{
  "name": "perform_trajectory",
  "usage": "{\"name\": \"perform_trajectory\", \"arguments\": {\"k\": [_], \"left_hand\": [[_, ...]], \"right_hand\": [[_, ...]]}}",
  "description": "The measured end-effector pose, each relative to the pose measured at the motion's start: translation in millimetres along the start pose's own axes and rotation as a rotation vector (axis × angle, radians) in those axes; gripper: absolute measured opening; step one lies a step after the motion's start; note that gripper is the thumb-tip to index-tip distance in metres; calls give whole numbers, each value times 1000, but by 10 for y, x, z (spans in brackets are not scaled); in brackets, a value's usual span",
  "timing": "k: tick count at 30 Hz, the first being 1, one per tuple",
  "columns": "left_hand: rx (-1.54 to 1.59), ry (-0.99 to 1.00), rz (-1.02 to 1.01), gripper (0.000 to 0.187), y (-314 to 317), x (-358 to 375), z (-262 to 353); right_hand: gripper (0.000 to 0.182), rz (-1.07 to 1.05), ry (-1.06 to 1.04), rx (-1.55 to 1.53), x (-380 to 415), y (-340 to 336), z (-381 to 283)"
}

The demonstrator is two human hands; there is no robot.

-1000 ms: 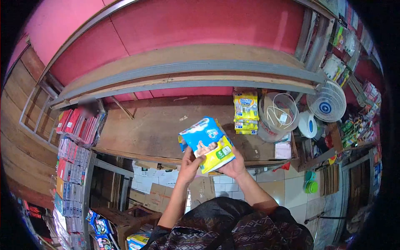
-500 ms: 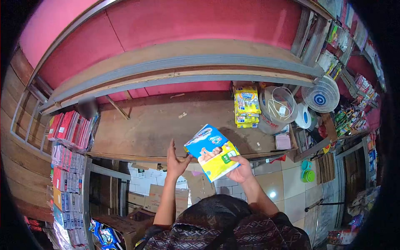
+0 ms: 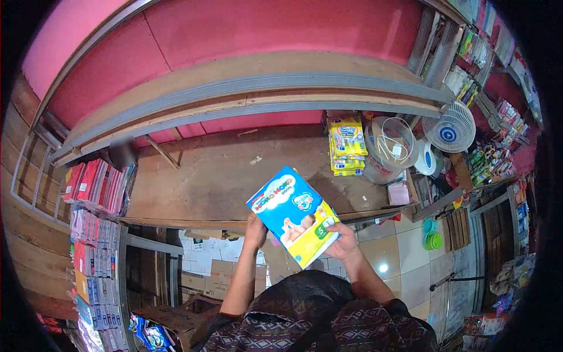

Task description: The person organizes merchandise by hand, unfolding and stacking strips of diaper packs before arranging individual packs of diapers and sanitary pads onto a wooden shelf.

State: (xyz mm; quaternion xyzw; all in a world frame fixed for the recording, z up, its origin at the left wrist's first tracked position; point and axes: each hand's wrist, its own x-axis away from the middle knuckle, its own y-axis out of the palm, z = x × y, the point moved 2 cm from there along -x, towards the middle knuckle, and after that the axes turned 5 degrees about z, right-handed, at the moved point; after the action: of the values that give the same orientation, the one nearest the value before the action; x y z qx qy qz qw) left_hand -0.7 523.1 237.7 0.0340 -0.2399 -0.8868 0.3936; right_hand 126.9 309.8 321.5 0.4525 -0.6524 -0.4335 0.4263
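Observation:
A blue and yellow diaper pack is tilted in front of me, its printed face toward the camera. My right hand grips its lower right edge, with the thumb on the front. At the pack's left edge, my left hand is closed against it, its fingers partly hidden behind. Beyond both hands lies the brown wooden shelf board. A pile of yellow diaper packs stands on that board, to the right of the held one.
Right of the pile are a clear plastic tub with a white cable and a white fan. Stacked books line the left side. An upper shelf's grey metal edge crosses in front. Cardboard lies on the tiled floor.
My left hand has gone from spread fingers beside the pack to holding its left edge. The pack has turned more fully toward the camera and shows more of its front.

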Motion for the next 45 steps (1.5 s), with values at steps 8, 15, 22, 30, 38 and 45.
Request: {"name": "perform_trajectory", "arguments": {"k": [8,15,22,30,38,45], "left_hand": [[484,-62,15,55,632,502,496],[67,23,68,38,524,448,448],[-5,20,-48,47,552,421,583],[-111,-15,-23,54,802,499,416],[213,-218,40,31,709,648,-56],[135,-262,3,38,945,754,-464]], "right_hand": [[55,166,-9,68,-66,-175,89],[63,333,-169,681,-24,-191,22],[55,386,-489,1281,124,2,-126],[37,357,-531,1266,144,-53,86],[58,534,-513,909,460,-294,56],[44,555,-488,527,491,-1012,279]]}}
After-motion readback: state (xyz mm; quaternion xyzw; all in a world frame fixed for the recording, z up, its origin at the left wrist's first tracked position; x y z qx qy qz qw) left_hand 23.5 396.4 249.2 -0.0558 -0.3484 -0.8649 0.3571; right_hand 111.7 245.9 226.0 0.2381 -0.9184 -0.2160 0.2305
